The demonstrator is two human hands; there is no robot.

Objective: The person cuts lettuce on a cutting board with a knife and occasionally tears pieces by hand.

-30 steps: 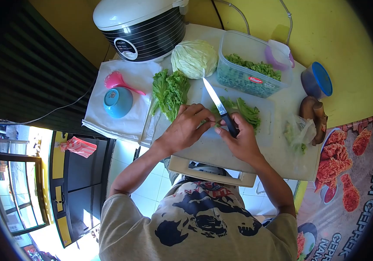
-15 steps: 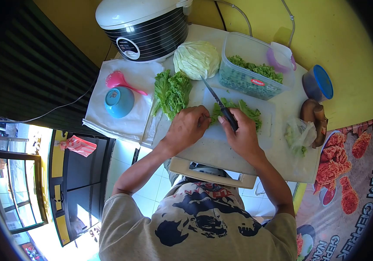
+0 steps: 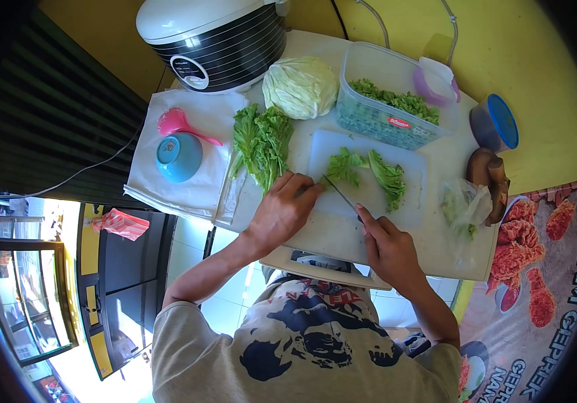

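My right hand (image 3: 392,254) is closed round the dark handle of a knife (image 3: 341,193), whose blade points up and left over the near left part of the white cutting board (image 3: 413,176). My left hand (image 3: 284,207) has its fingers bent together at the board's left edge, pinching the end of a lettuce leaf close to the knife tip. Pieces of green lettuce (image 3: 388,180) lie on the board. To the left, a bunch of lettuce (image 3: 261,142) rests on the table, just above my left hand.
Behind the board stand a cabbage (image 3: 300,87) and a clear tub (image 3: 389,127) of cut greens. A rice cooker (image 3: 214,50), blue bowl (image 3: 179,157) and pink ladle (image 3: 174,122) are at left. A plastic bag (image 3: 466,205) and blue-lidded container (image 3: 495,124) are at right.
The knife has come down and towards me, its tip now near my left fingers. My right hand has moved nearer my body, and the lettuce on the board lies more spread apart.
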